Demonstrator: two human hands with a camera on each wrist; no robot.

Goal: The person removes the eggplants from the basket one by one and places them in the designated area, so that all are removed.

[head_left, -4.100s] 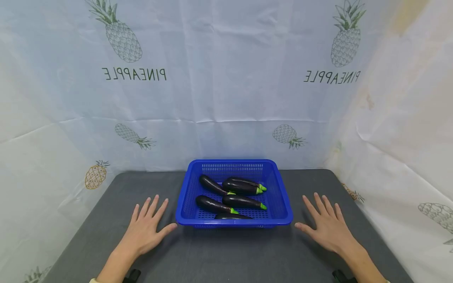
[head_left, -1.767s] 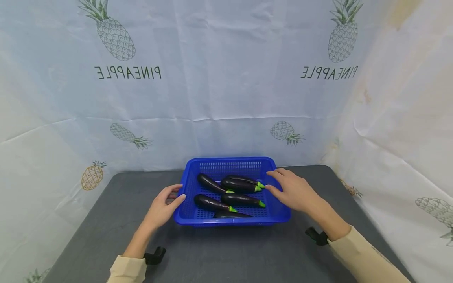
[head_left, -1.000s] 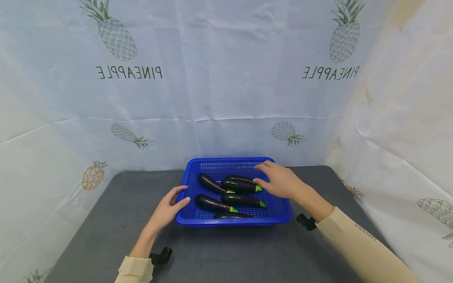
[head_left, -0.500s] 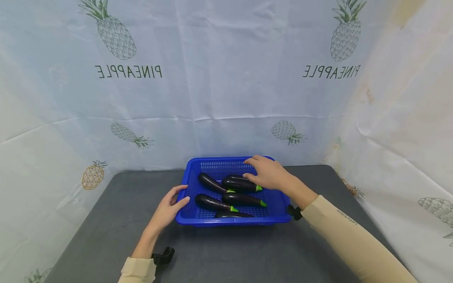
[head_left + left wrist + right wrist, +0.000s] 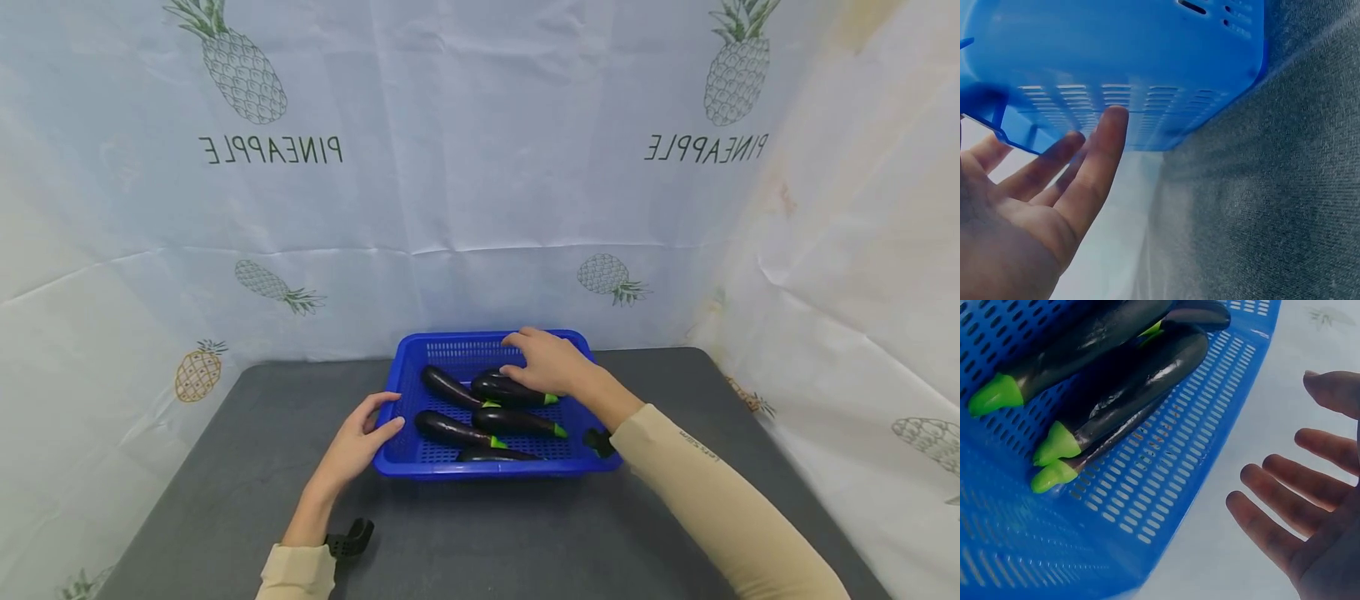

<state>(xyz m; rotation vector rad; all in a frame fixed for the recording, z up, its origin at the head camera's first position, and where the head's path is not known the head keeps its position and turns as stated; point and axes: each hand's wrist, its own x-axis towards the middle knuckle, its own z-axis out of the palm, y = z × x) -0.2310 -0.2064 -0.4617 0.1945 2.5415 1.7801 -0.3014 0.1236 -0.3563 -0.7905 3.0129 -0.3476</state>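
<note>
A blue plastic basket [image 5: 495, 469] holds several dark purple eggplants with green caps. My left hand [image 5: 352, 442] holds its left rim. In the left wrist view, that hand's fingers [image 5: 1094, 169] reach along the outside of the perforated wall; its thumb is hidden there. Over the back right part of the basket hovers my right hand [image 5: 551, 362], fingers apart and holding nothing. Below it lies an eggplant [image 5: 506, 387], partly covered in the head view. The right wrist view shows this eggplant [image 5: 1141, 390] close beside another, apart from the fingers [image 5: 1288, 494].
The basket stands at the back of a dark grey table [image 5: 450, 542]. A pale curtain [image 5: 480, 167] printed with pineapples hangs behind and along both sides. Black wrist mounts [image 5: 350, 537] sit on both forearms. More eggplants [image 5: 457, 429] lie in the basket's front half.
Both hands have come up from beside the basket. The left has taken hold of the left rim; the right has moved leftward over the back eggplants. The eggplants lie as before.
</note>
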